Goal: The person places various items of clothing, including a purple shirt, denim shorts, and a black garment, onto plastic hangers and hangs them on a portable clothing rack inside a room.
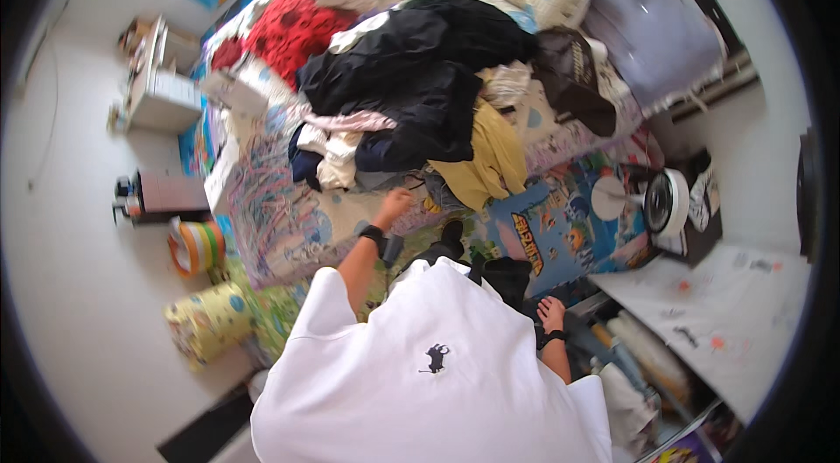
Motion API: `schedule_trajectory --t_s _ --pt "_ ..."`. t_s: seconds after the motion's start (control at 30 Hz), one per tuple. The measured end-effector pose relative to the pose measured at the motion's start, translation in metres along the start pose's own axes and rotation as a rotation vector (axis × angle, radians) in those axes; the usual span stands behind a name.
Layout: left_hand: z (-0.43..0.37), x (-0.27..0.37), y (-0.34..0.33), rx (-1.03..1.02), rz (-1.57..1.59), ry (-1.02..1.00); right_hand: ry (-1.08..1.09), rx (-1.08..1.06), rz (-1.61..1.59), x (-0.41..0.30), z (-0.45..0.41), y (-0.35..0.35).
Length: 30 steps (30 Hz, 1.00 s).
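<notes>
My left hand point(396, 202), with a black band at the wrist, is over the near edge of the bed point(321, 213). Its fingers look curled and blurred, and nothing plainly shows in them. Just beyond it lies a heap of clothes: a large black garment point(420, 69), cream cloth point(339, 161), a pink piece point(354, 121) and a yellow garment point(485, 161) hanging over the bed's edge. Down at my right side, my right hand point(551, 312) has its fingers apart and holds nothing. It is close to a white-topped table point(715, 312).
Red ruffled cloth point(289, 33) and a dark brown cap point(574, 76) lie on the bed. A white fan point(666, 200) stands at the right, beyond a cartoon-printed mat point(551, 233). At the left are a striped round container point(197, 246), a yellow cylinder point(210, 322) and a white shelf point(161, 89).
</notes>
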<state>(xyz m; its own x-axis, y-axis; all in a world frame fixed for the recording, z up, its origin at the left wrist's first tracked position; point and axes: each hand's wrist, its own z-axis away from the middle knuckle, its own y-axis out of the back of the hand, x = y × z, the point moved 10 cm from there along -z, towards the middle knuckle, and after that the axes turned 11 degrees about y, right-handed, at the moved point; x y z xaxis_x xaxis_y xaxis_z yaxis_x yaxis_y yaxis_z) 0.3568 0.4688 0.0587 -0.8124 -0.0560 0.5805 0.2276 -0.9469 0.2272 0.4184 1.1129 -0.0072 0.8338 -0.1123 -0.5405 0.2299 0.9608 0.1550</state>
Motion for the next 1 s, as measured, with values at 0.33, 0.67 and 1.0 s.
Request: schedule_trajectory --t_s 0.33,0.67,1.0 --pt "0.115 -0.236 0.144 0.474 0.623 0.457 0.213 -0.38 0.363 -0.167 -0.005 -0.184" --pt "0.223 -0.312 -0.037 0.217 0.766 0.608 0.654 -0.95 1.018 -0.246 0.008 -0.549" --pt "0.225 -0.351 0.009 0.444 1.349 0.609 0.943 -0.428 1.695 -0.147 0.059 -0.621"
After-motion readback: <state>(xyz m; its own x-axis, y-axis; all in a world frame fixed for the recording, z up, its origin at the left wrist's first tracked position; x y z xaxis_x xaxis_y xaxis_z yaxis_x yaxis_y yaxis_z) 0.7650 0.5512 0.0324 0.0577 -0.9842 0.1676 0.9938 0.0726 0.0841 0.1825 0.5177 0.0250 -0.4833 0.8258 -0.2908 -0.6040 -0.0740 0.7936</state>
